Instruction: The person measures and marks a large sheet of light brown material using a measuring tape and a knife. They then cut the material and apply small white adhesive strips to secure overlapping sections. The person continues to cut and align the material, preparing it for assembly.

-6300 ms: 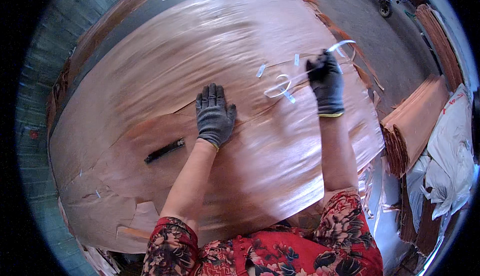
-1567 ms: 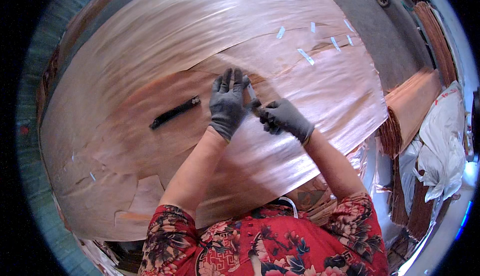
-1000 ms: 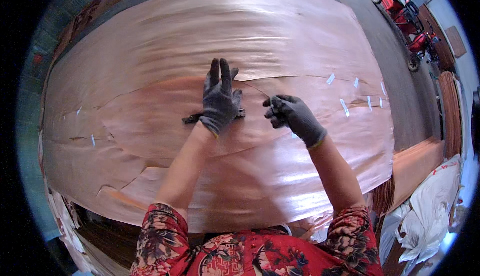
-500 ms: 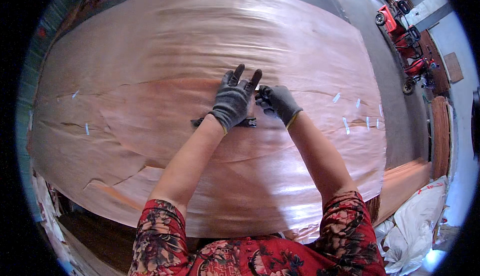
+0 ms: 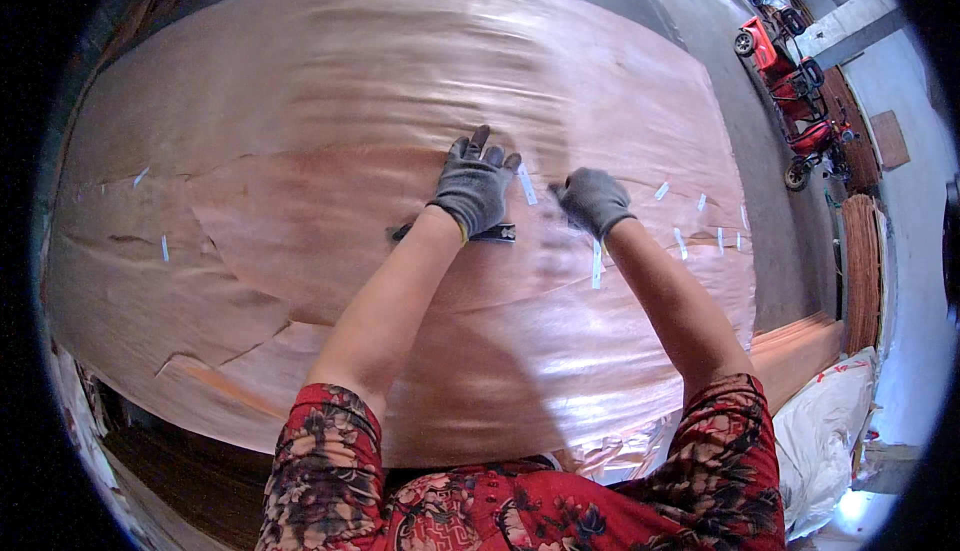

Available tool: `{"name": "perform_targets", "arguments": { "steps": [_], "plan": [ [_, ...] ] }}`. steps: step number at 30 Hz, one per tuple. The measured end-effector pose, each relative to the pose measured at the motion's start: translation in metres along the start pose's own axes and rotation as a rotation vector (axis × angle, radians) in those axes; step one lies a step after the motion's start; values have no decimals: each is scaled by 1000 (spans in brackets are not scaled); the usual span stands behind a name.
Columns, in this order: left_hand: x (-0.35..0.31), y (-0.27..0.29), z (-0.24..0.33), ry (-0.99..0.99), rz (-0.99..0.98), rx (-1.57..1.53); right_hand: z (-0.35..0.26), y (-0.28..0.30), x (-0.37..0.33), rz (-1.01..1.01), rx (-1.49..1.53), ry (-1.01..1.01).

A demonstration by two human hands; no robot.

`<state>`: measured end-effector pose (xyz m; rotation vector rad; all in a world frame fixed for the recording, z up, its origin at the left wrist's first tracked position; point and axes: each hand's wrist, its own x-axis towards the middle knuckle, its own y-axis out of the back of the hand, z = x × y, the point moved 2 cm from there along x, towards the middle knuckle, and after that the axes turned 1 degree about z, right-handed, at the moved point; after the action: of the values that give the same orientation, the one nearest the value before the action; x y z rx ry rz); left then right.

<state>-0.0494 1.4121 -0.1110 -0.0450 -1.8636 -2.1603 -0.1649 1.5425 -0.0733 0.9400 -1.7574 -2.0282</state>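
My left hand [image 5: 475,186], in a dark grey work glove, lies on a large reddish-brown sheet [image 5: 420,61] that looks like thin wood veneer, its fingers spread. A short white tape strip [image 5: 527,184] sits just right of its fingertips, by a seam. Under my left wrist rests a flat black object [image 5: 495,234], partly covered; its kind is unclear. My right hand [image 5: 595,201], gloved alike, is closed a little above the sheet to the right. What its curled fingers hold, if anything, is hidden. Just below it shows another white strip [image 5: 596,264].
More white strips [image 5: 680,243] dot the right part of the sheet, a few the left. Torn, overlapping edges [image 5: 215,376] show at the near left. Beyond the right side stand a red three-wheeled vehicle [image 5: 800,111], stacked brown sheets [image 5: 860,261] and a white plastic bag [image 5: 825,421].
My right hand has moved right, away from my left fingertips, uncovering a tape strip there. My left hand stays about where it was, spread on the sheet. The view has shifted slightly.
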Motion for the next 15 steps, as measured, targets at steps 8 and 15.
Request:
{"name": "perform_targets", "arguments": {
  "steps": [8, 15],
  "plan": [
    [-63, 50, -17, 215, 620, -289, -52, -45, 34, 501, 125, 130],
    [-198, 66, 90, -40, -57, -795, -25, -18, 33, 347, 728, 220]
  ]
}}
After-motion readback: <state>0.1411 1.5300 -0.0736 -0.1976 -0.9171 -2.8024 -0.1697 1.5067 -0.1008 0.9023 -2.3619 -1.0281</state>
